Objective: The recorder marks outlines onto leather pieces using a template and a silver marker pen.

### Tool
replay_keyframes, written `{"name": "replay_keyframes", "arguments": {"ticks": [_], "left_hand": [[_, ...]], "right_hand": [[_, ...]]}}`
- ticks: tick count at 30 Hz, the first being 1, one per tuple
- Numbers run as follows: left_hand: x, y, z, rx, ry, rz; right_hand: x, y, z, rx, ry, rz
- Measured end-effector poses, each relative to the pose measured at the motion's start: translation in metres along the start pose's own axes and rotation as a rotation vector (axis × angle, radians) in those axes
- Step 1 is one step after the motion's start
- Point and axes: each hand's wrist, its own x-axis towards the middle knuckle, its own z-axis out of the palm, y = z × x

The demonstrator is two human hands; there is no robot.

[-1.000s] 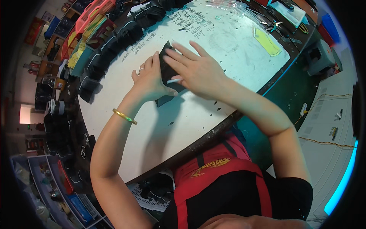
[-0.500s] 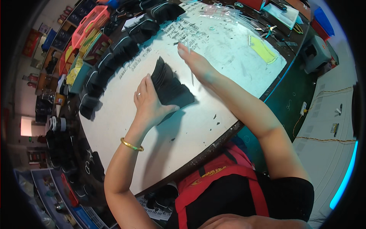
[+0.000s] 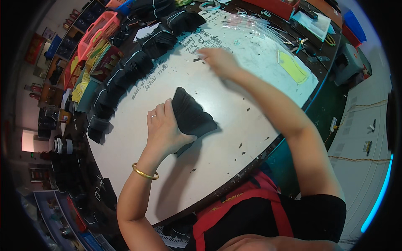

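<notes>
A thick stack of black, thin cut pieces [image 3: 191, 115] stands tilted on the white board. My left hand [image 3: 162, 130] wraps round its left side, thumb along the near edge and fingers behind. Beyond the stack, to its upper right, my right hand [image 3: 221, 63] is over the written part of the board, away from the stack. Motion smears its fingers, and I cannot make out whether they hold anything. A small dark scrap [image 3: 197, 60] lies by its fingertips.
Several banded black bundles [image 3: 136, 63] line the board's left and far edges. A yellow-green sheet [image 3: 293, 67] lies at the right, with pliers [image 3: 300, 44] beyond it. Clear plastic bags [image 3: 247, 23] sit at the back. Dark scraps dot the white board [image 3: 201, 175].
My right hand has left the stack's side, its fingers drawn in toward the written area. My left hand and the stack sit slightly lower in view.
</notes>
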Motion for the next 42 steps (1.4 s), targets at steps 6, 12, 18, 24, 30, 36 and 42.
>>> {"name": "replay_keyframes", "arguments": {"ticks": [6, 12, 18, 24, 30, 36, 42], "left_hand": [[-0.004, 0.004, -0.004, -0.005, -0.05, 0.023], [-0.056, -0.048, 0.003, -1.51, -0.298, 0.065], [-0.113, -0.02, 0.083, -1.973, -0.082, 0.2], [-0.132, 0.013, 0.116, -2.302, 0.062, -0.025], [-0.176, 0.023, 0.063, -1.566, -0.102, 0.239], [-0.146, -0.021, 0.089, -1.403, 0.155, -0.116], [-0.206, 0.006, 0.088, -2.109, 0.235, 0.164]], "right_hand": [[0.03, 0.042, -0.019, -0.781, -0.12, -0.221], [-0.007, -0.033, -0.068, 0.409, -0.669, 0.201], [-0.082, -0.13, -0.08, 0.415, -1.157, 0.031], [-0.135, -0.115, -0.061, 0.455, -0.831, -0.108], [-0.166, -0.084, -0.078, 1.322, -0.644, 0.246], [-0.203, -0.214, -0.108, 0.425, -0.497, -1.027], [-0.19, -0.13, -0.115, -0.027, -0.663, -0.421]]}}
